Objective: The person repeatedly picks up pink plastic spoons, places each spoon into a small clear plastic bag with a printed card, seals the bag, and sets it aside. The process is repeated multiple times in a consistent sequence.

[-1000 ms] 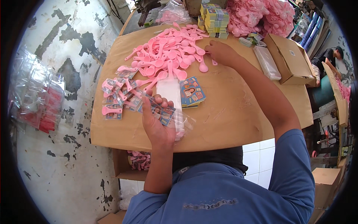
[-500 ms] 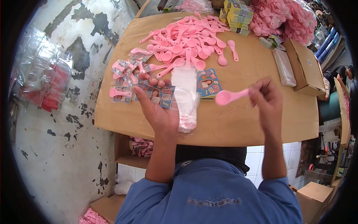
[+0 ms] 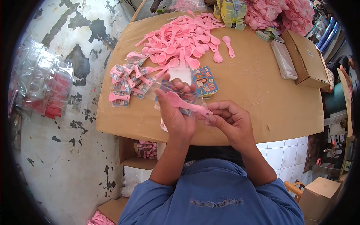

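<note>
My left hand (image 3: 174, 120) holds a clear plastic bag (image 3: 203, 102) above the near part of the table, fingers curled over its far side. Against the bag's blue printed card (image 3: 190, 97) lies a pink measuring spoon (image 3: 186, 104), bowl to the left and handle to the right. My right hand (image 3: 237, 125) pinches the bag's edge by the handle's tip. How much of the spoon is inside cannot be told. Beyond the bag are a stack of blue cards (image 3: 206, 82) and white plastic bags (image 3: 179, 73), partly covered by my left hand.
A heap of loose pink spoons (image 3: 180, 37) covers the table's far part. Packed spoons (image 3: 127, 77) lie at the left. A cardboard box (image 3: 305, 60) and a clear plastic packet (image 3: 284, 60) stand at the right, yellow card bundles (image 3: 232, 15) at the back.
My right hand has moved left with the spoon, which now lies against the card in my left hand. The right fingers now pinch the bag's edge. The view has shifted slightly.
</note>
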The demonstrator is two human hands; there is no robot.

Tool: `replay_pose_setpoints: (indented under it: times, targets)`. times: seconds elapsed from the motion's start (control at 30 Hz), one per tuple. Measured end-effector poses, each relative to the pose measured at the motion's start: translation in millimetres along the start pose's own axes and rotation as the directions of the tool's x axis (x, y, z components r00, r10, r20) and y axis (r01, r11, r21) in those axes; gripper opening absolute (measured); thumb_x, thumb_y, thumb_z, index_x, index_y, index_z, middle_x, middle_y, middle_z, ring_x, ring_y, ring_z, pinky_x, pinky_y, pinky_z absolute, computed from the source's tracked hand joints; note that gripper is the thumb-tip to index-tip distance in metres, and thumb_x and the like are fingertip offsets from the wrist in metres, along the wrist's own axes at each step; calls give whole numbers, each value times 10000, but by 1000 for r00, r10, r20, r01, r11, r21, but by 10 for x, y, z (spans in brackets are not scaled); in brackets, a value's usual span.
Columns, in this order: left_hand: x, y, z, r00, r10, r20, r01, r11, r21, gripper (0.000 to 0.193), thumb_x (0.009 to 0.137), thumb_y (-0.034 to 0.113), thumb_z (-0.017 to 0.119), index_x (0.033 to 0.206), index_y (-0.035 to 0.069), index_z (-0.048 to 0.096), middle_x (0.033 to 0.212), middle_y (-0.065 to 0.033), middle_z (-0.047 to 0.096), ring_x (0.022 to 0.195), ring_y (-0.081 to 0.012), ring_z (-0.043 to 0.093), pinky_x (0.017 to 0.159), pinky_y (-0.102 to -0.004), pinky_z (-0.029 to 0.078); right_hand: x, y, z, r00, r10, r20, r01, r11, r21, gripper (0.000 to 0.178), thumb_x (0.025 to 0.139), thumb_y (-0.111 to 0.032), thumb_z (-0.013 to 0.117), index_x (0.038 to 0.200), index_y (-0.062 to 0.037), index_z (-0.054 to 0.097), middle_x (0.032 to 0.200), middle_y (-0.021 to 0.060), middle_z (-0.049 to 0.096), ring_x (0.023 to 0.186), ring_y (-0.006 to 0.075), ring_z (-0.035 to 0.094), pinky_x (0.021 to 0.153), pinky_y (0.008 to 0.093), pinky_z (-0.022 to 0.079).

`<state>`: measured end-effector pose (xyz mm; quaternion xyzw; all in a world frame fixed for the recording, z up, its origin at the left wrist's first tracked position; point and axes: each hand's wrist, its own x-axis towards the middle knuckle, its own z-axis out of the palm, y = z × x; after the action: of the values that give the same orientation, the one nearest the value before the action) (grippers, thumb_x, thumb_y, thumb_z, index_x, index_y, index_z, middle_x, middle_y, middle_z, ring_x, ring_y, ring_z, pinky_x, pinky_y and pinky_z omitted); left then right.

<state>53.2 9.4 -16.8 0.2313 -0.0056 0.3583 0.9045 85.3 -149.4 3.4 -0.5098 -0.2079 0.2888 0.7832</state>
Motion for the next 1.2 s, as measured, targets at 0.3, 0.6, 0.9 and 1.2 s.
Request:
replay_pose_setpoints:
  times: [0.3,0.6,0.9,1.2]
  targets:
    - [-127,-64,62,953,-302,36,304,946,-112,457,1087,343,508,1422,41,434,1047,-68,607,979,-186,636,1006,-410,541,152,284,-163,980,-179,-81,150,948,-280,361,839,-142,841,1100,-65,604,1042,32,632,901,66,597,711,213,476]
    - [-13,108,86,902,-429,36,431,898,-89,400,1102,245,443,1431,17,430,1398,-190,564,1260,-296,595,1112,-472,479,39,-92,-315,638,-653,409,724,327,-607,371,775,-76,791,1137,-148,751,1354,165,621,1226,336,561,941,421,488]
    - [-74,150,198,816,-577,31,576,817,44,512,1090,290,467,1518,21,383,1446,-170,538,1336,-289,535,1116,-437,460,261,-135,-151,692,-570,443,603,119,-789,340,753,-56,751,1055,-208,793,1425,142,591,1293,368,534,1094,474,426]
    - [-96,228,88,899,-428,92,382,870,311,627,1050,347,574,1557,42,365,1497,-152,514,1277,-198,579,1064,-366,474,238,-205,-249,871,-464,160,473,709,-523,363,862,-93,776,1213,-53,692,1082,84,731,963,184,645,839,313,500]
